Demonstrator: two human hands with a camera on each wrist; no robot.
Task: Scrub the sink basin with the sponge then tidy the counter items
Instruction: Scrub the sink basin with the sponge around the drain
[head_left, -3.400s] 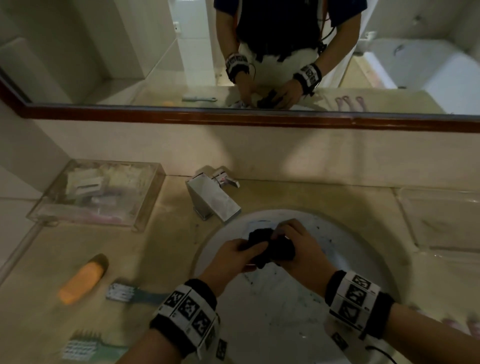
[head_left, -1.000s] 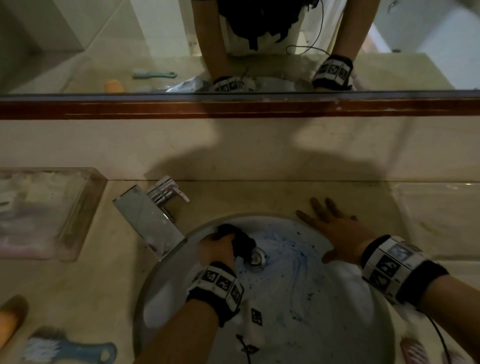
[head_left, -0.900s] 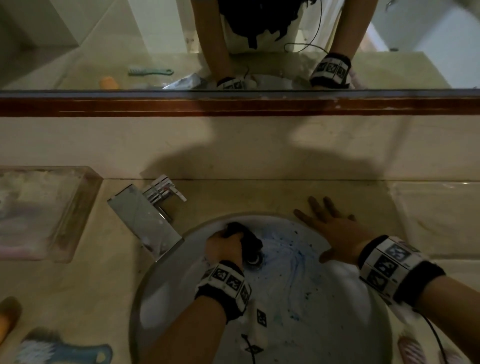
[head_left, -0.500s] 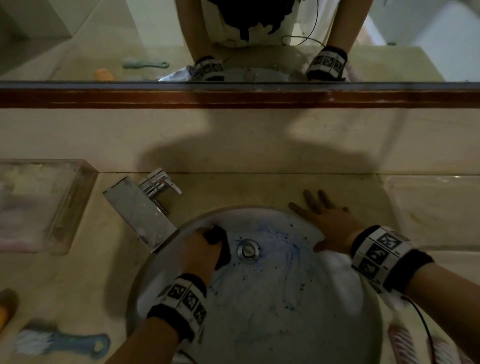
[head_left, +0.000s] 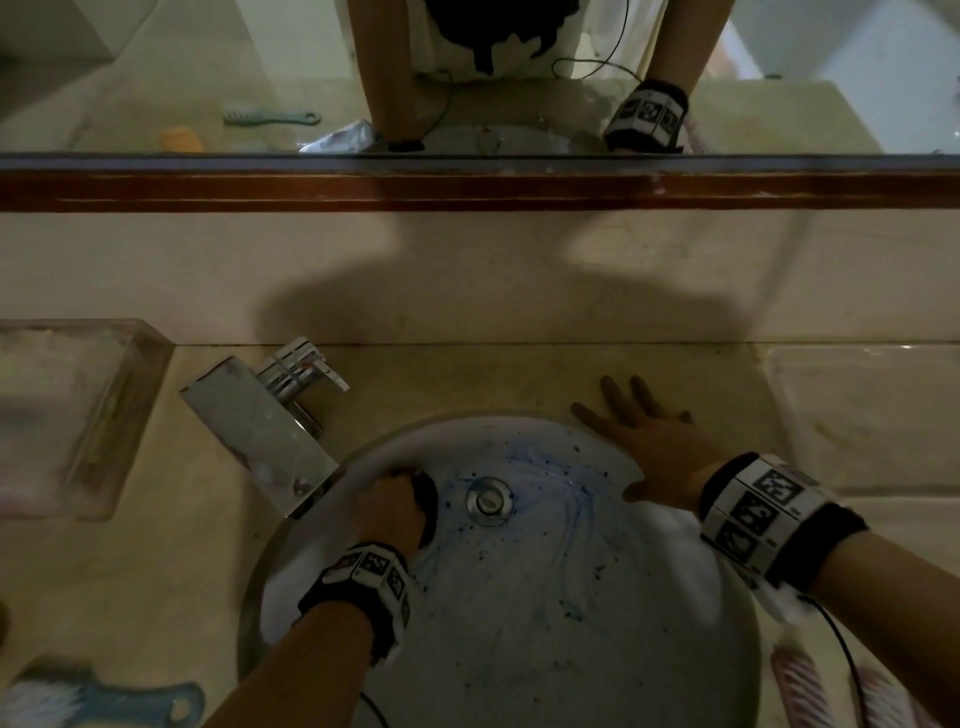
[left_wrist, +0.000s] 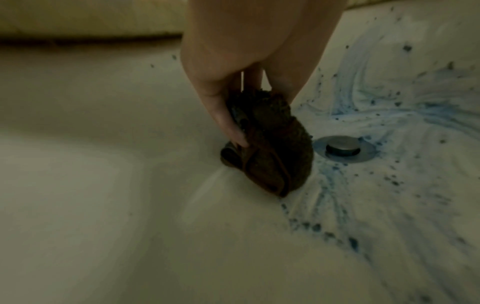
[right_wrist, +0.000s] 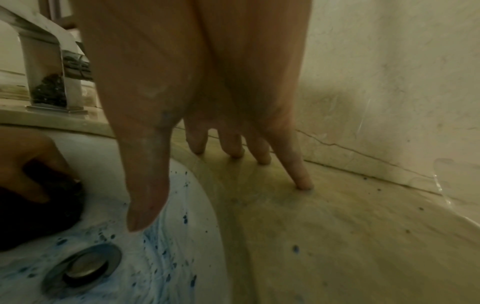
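Likely soft, soaked sponge (left_wrist: 270, 144) squeezed in left hand (head_left: 389, 514) mid-frame, best gripped bunched; right hand (head_left: 649, 452) flat, fingers spread on bench (head_left: 467, 379).

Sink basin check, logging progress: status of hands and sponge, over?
Left hand grips dark sponge, pressed on basin beside drain. Right hand flat on counter at rim. Blue cleaner streaks remain; nothing blocking.

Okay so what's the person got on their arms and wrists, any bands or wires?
Both forearms are bare, with no sleeves showing. Each wrist carries a black band wrapped with white panels printed with black square markers: one behind the left hand, one behind the right hand. A thin dark cable trails from the right band.
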